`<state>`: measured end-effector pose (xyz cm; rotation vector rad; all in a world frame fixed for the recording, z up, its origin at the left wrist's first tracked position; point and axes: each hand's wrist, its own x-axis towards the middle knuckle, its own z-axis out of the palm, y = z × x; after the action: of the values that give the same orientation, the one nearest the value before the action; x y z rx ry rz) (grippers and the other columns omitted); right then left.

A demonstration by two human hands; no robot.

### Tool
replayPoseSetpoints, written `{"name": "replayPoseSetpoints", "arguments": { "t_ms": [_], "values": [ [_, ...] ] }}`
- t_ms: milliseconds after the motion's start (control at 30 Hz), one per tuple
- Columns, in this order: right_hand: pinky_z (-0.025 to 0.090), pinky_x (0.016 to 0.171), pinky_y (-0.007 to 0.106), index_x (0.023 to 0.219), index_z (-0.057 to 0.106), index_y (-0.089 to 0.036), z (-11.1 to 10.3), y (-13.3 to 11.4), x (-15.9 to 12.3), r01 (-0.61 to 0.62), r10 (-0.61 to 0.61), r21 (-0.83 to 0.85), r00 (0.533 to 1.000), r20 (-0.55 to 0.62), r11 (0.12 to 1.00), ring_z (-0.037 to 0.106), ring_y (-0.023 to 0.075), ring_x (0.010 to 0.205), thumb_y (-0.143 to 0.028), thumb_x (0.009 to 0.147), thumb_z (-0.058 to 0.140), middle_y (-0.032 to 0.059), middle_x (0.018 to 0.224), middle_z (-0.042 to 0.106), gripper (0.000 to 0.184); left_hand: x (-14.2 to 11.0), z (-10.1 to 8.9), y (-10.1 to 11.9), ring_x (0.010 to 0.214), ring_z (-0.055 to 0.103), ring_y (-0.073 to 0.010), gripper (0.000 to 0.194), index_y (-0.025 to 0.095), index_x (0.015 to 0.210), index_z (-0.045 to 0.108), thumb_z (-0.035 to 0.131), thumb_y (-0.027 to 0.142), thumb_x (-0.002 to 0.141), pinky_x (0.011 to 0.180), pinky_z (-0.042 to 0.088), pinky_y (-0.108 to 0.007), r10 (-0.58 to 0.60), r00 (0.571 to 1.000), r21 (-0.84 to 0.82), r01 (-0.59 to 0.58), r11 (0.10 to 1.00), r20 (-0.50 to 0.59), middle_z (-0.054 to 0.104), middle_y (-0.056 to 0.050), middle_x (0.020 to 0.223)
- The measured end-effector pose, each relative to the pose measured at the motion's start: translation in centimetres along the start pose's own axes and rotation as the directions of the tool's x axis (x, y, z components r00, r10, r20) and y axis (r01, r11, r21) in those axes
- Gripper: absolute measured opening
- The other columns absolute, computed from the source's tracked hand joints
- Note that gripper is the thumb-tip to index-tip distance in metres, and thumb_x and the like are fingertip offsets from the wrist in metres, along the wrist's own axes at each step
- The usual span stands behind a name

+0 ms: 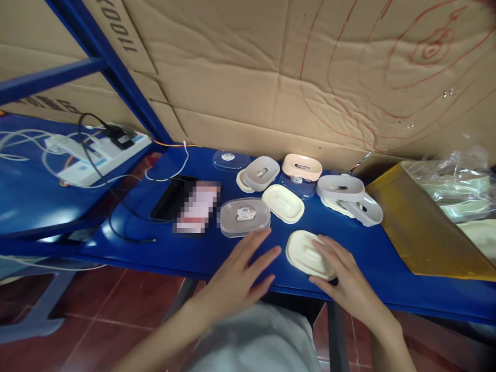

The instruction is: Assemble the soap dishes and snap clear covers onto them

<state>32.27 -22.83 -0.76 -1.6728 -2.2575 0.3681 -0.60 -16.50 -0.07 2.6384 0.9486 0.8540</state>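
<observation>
My right hand (341, 274) grips the near right end of a cream oval plastic piece (304, 252) with a raised middle, fingers over its top and thumb at its near edge. My left hand (246, 274) has its fingers spread and holds nothing. Its fingertips are close to a grey oval dish with a clear lid and a label (232, 217); whether they touch it I cannot tell. Behind the gripped piece lies a similar cream oval piece (282, 203). Farther back are a grey slotted dish (267, 173), a peach slotted dish (292, 163) and clear labelled lids (231, 161).
More grey slotted dishes (329, 183) overlap at right, beside an open carton (403, 222) with bagged pale green pieces (465, 194). At left are a phone (197, 206), black cable (132, 238) and power strip (89, 165). Cardboard (240, 67) walls the table's back.
</observation>
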Motion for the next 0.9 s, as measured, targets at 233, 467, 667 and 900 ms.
{"name": "replayPoseSetpoints", "arguments": {
  "t_ms": [233, 467, 667, 900],
  "values": [
    [0.046, 0.125, 0.06, 0.165, 0.049, -0.035, -4.2, 3.6, 6.6, 0.117, -0.135, -0.087, 0.961, -0.243, 0.989, 0.054, 0.0344, 0.154, -0.043, 0.111, 0.061, 0.0121, 0.168, 0.055, 0.056, -0.1, 1.3, -0.7, 0.163, 0.042, -0.0364, 0.056, 0.025, 0.163, 0.046, 0.064, 0.035, 0.111, 0.128, 0.047, -0.061, 0.069, 0.97, -0.033, -0.064, 0.997, 0.232, 0.039, -0.016, 0.178],
    [0.042, 0.119, 0.06, 0.148, 0.068, -0.017, -6.5, 11.4, 11.8, -0.009, -0.147, -0.454, 0.94, -0.308, 0.891, 0.057, 0.0416, 0.148, -0.047, 0.114, 0.056, 0.0223, 0.162, 0.06, 0.047, -0.7, 1.0, -2.1, 0.158, 0.049, -0.0325, 0.056, 0.028, 0.163, 0.048, 0.067, 0.034, 0.11, 0.125, 0.053, -0.056, -0.023, 0.974, -0.136, 0.055, 0.989, 0.227, 0.05, -0.013, 0.17],
    [0.046, 0.11, 0.054, 0.135, 0.076, -0.026, -6.8, 11.3, 11.4, 0.037, -0.183, -0.421, 0.933, -0.311, 0.906, 0.071, 0.0319, 0.123, -0.047, 0.116, 0.053, 0.01, 0.131, 0.08, 0.036, -0.5, 1.3, -2.2, 0.156, 0.051, -0.0314, 0.059, 0.031, 0.163, 0.047, 0.07, 0.035, 0.108, 0.126, 0.051, -0.055, -0.058, 0.972, -0.188, 0.103, 0.977, 0.229, 0.054, -0.011, 0.167],
    [0.046, 0.111, 0.051, 0.141, 0.071, -0.033, -4.3, 1.5, 5.0, 0.19, -0.282, -0.281, 0.899, -0.334, 0.941, 0.073, 0.0282, 0.122, -0.031, 0.107, 0.072, 0.004, 0.131, 0.08, 0.035, -0.5, 1.2, -1.8, 0.146, 0.059, -0.0334, 0.078, 0.033, 0.17, 0.033, 0.075, 0.041, 0.105, 0.121, 0.055, -0.056, -0.138, 0.949, -0.212, 0.202, 0.956, 0.283, 0.06, -0.012, 0.159]
  ]
}}
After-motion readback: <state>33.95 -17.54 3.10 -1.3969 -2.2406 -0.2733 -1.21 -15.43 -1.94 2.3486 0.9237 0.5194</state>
